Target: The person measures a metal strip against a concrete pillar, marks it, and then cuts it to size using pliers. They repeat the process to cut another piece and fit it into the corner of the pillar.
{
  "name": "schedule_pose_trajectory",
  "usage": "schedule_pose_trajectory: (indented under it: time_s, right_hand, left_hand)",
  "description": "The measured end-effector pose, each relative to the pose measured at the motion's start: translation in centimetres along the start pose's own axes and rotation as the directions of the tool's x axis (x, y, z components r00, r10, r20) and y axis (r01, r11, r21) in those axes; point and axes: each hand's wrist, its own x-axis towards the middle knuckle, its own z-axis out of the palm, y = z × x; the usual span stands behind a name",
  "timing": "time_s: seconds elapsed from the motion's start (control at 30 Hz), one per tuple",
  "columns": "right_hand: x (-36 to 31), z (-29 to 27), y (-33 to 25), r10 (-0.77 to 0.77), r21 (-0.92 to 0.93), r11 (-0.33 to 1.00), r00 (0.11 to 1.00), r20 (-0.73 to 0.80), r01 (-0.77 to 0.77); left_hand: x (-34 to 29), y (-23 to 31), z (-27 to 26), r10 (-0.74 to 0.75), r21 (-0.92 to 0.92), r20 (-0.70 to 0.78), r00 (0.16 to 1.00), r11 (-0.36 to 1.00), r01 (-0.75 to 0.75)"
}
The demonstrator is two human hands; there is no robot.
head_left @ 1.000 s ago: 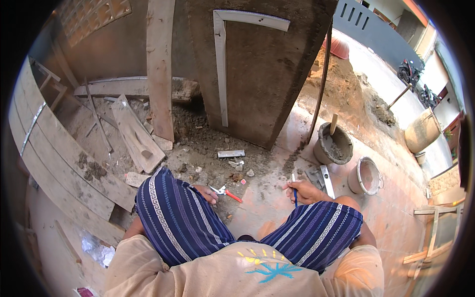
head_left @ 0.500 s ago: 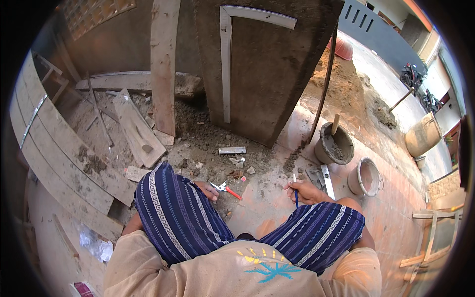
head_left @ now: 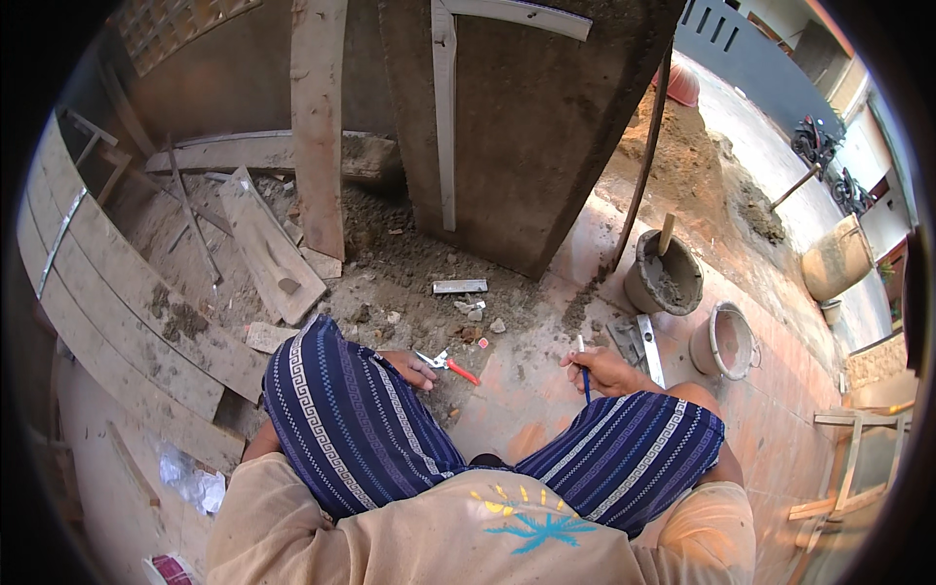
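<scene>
My right hand [head_left: 609, 370] is closed around a slim blue-and-white pen [head_left: 586, 384], held upright above my right thigh. Its white end sticks up past my fingers, and the blue part points down. Beside my left knee, my left hand [head_left: 411, 370] hangs with its fingers loosely curled; nothing shows in them. Right next to those fingers, snips with red handles [head_left: 461, 371] lie on the gritty ground. A short pale metal strip [head_left: 459, 287] rests farther off in the dirt. Past my right hand are a spirit level [head_left: 649, 351] and a trowel [head_left: 624, 343].
In front stands a large dark slab [head_left: 526, 146] with a white L-shaped square [head_left: 444, 127] against it. Two buckets, one with mortar [head_left: 639, 288] and one pale [head_left: 698, 346], stand at right. Planks [head_left: 146, 322] lie at left; a sand heap [head_left: 687, 146] rises behind.
The view has tilted slightly, so the scene sits a little higher. My right hand still grips the pen, and the snips lie where they were. My left hand has barely moved.
</scene>
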Motion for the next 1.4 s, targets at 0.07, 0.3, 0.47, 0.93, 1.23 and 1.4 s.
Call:
schedule_pose_trajectory:
  time_s: [0.07,0.3,0.47,0.93,1.23,1.4]
  right_hand:
    - [0.2,-0.3,0.3,-0.010,0.007,1.000,1.000,-0.013,0.010]
    - [0.4,-0.5,0.4,0.016,0.018,1.000,1.000,-0.007,-0.016]
    - [-0.2,-1.1,1.0,-0.015,0.040,0.999,1.000,-0.014,0.016]
    - [-0.6,-0.1,0.5,-0.054,0.087,0.995,0.998,-0.018,0.055]
    - [3.3,-4.4,2.1,0.007,-0.333,0.938,0.967,-0.255,-0.095]
    - [7.0,-5.8,8.1,-0.193,-0.474,0.881,0.918,-0.347,0.006]
  left_hand:
    - [0.1,0.4,-0.1,-0.015,-0.028,0.022,1.000,0.999,0.015]
    - [-0.4,0.4,0.4,-0.026,-0.182,0.033,0.999,0.983,0.031]
    - [-0.4,1.0,0.4,-0.038,-0.187,0.027,0.999,0.981,0.042]
    - [0.5,-0.2,0.6,0.002,-0.190,-0.033,0.999,0.982,-0.008]
    - [-0.7,-0.6,0.2,0.030,-0.282,-0.069,0.997,0.958,-0.048]
    - [-2.4,3.9,0.4,-0.072,-0.598,-0.182,0.981,0.799,-0.053]
